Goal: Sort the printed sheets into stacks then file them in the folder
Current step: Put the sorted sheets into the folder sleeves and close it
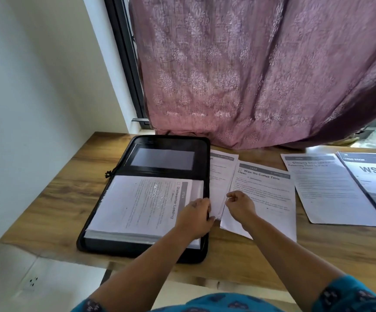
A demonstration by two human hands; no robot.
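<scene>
Here both hands, left hand (195,216) and right hand (241,204), pinch the sheet (217,204) beside the folder (160,154).

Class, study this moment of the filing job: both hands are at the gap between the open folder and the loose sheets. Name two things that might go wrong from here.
1. The left hand and right hand pinch a thin sheet near the black folder edge; it may crease or tear.
2. The "Wipe the Coffee Table Clean" sheet overlaps that sheet, so it might be dragged along or misfiled.
</scene>
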